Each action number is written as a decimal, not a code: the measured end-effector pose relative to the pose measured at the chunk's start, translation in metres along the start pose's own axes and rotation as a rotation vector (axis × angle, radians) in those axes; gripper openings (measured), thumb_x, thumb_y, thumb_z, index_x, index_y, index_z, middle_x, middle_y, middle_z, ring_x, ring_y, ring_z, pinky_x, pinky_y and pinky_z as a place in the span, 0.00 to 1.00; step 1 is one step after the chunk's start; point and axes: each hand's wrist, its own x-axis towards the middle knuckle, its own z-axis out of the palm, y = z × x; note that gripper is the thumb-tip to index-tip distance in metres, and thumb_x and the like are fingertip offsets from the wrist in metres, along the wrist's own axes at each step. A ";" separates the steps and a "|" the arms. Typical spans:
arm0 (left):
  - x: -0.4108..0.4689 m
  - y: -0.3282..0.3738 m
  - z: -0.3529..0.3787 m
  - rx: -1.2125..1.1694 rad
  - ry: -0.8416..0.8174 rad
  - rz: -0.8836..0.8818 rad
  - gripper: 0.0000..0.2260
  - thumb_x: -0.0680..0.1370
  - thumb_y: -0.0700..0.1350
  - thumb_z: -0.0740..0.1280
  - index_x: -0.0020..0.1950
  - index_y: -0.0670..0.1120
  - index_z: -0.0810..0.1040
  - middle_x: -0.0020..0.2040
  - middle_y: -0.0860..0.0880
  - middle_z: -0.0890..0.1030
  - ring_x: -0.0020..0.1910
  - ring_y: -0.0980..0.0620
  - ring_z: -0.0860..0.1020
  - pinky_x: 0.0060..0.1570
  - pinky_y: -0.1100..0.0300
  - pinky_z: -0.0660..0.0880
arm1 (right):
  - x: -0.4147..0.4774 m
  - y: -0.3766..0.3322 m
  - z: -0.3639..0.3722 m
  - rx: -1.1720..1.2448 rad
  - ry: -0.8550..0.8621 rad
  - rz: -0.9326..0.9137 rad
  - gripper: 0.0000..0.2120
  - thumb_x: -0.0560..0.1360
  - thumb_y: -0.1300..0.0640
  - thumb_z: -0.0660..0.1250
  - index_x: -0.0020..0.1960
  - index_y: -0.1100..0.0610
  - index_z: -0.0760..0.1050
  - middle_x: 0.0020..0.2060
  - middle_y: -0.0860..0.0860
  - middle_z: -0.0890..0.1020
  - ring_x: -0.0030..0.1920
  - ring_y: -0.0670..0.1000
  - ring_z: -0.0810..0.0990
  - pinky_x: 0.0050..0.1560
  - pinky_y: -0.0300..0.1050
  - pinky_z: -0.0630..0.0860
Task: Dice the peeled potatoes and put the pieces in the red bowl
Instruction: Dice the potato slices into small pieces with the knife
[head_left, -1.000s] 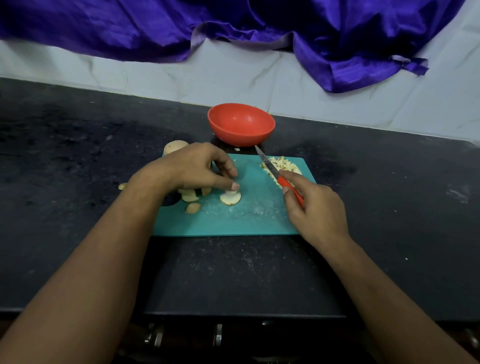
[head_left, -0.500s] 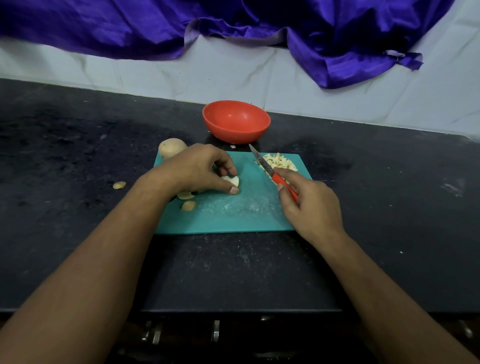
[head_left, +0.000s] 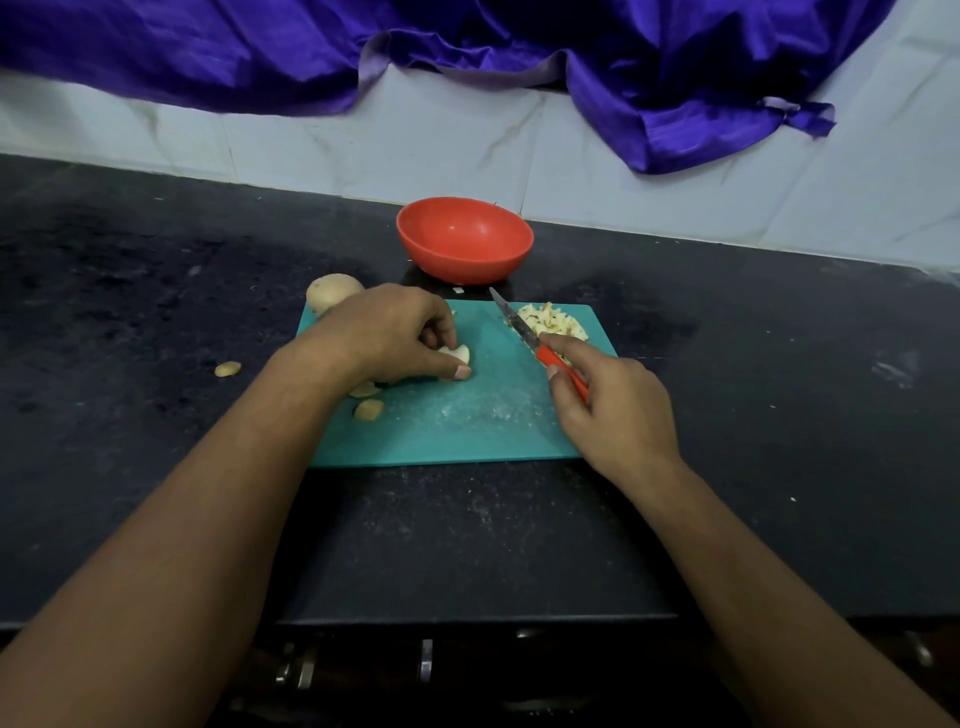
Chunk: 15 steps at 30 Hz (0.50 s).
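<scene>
Left hand (head_left: 389, 338) pinching 1 potato slice (head_left: 460, 355) on cutting board (head_left: 467, 431), right hand (head_left: 613, 410) gripping knife (head_left: 530, 340): we would tuck fingertips (head_left: 461, 371) clear before dicing.

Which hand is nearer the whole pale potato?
Left. The left hand sits right beside the whole pale potato; the right hand is across the teal cutting board.

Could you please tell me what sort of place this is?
Most likely a home kitchen: a dark stone worktop backed by a pale tiled wall, a teal cutting board carrying a pile of diced potato, a red bowl behind it, and drawer handles below the counter edge.
</scene>
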 end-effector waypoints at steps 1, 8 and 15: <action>0.001 0.000 0.000 0.008 -0.006 -0.002 0.13 0.70 0.63 0.77 0.48 0.58 0.80 0.45 0.59 0.81 0.47 0.61 0.79 0.52 0.52 0.79 | 0.000 0.000 0.000 -0.004 -0.002 -0.001 0.19 0.82 0.49 0.63 0.71 0.43 0.76 0.50 0.47 0.86 0.39 0.47 0.78 0.40 0.42 0.69; -0.002 0.003 0.002 -0.146 0.031 0.067 0.12 0.71 0.52 0.80 0.48 0.57 0.79 0.46 0.56 0.81 0.44 0.59 0.79 0.49 0.56 0.77 | 0.000 0.000 0.001 0.008 0.002 0.000 0.19 0.82 0.50 0.63 0.71 0.43 0.76 0.49 0.47 0.86 0.36 0.45 0.74 0.39 0.42 0.68; 0.002 0.018 0.020 -0.352 0.202 0.136 0.10 0.77 0.47 0.74 0.56 0.58 0.81 0.44 0.56 0.80 0.41 0.62 0.78 0.44 0.67 0.71 | 0.001 0.000 0.000 0.001 0.000 0.000 0.19 0.82 0.49 0.63 0.71 0.43 0.75 0.48 0.46 0.86 0.36 0.45 0.73 0.39 0.43 0.69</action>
